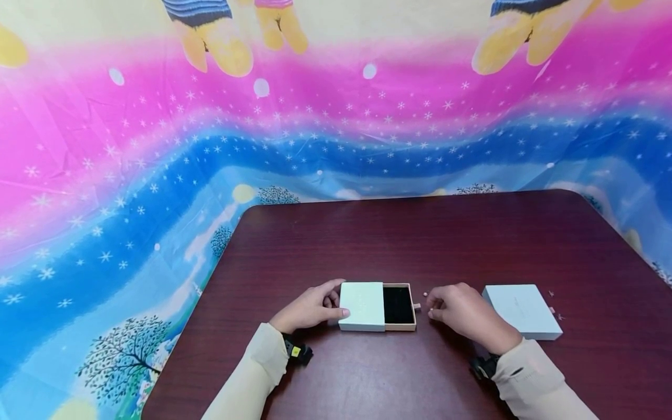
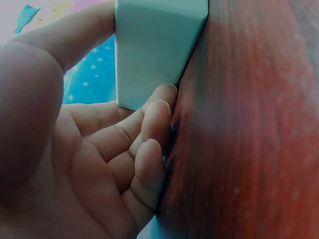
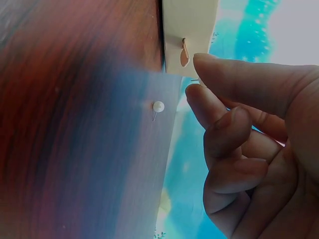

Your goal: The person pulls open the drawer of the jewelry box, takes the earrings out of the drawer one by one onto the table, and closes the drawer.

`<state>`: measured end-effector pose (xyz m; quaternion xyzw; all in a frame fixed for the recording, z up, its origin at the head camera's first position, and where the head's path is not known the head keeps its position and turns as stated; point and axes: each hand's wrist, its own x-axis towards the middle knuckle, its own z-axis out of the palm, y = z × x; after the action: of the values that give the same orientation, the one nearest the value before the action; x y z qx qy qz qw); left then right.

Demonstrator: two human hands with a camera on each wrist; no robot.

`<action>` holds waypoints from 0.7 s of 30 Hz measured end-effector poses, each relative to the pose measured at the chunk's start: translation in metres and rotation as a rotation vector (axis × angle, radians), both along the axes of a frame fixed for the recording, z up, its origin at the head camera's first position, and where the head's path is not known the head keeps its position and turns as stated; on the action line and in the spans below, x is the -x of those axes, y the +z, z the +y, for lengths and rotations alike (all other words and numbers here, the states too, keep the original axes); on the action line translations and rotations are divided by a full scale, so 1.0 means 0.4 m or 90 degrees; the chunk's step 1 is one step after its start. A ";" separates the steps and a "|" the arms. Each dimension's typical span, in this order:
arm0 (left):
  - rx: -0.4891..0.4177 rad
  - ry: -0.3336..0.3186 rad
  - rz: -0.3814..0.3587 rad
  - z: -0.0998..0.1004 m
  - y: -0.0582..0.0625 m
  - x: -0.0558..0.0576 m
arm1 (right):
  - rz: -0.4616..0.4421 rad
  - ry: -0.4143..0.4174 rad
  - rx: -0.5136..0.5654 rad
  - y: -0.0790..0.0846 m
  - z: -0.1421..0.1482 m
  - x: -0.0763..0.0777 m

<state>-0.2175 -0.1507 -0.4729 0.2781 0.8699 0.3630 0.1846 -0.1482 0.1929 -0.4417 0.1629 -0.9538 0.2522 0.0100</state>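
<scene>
A white drawer-style jewelry box (image 1: 362,306) lies on the table, its tray (image 1: 413,321) partly slid out to the right and lined in black. My left hand (image 1: 311,305) grips the sleeve's left end, thumb on one side and fingers on the other; the remaining fingers curl near the tabletop. To the right of the tray, my right hand (image 1: 467,312) pinches a small stud earring between thumb and index finger. In the right wrist view only its thin metal post (image 3: 195,80) clearly shows. A pearl stud earring (image 3: 158,106) rests on the table beside this hand.
A second white box (image 1: 522,312) sits to the right, partly behind the right wrist. Small shiny pieces (image 1: 560,317) lie by its right edge, too small to identify. A pull tab (image 3: 185,54) projects from the tray's end. A printed cloth (image 1: 336,116) hangs behind the table (image 1: 409,245).
</scene>
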 end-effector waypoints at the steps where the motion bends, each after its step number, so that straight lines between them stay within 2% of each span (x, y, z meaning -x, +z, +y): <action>1: 0.000 0.000 0.000 0.000 0.000 0.000 | 0.000 -0.001 0.001 0.001 0.001 -0.001; 21: 0.002 0.001 0.006 -0.001 -0.001 0.000 | -0.021 -0.011 -0.021 -0.004 0.009 0.001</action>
<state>-0.2174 -0.1513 -0.4732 0.2787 0.8715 0.3608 0.1808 -0.1487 0.1963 -0.4435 0.1507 -0.9592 0.2391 -0.0063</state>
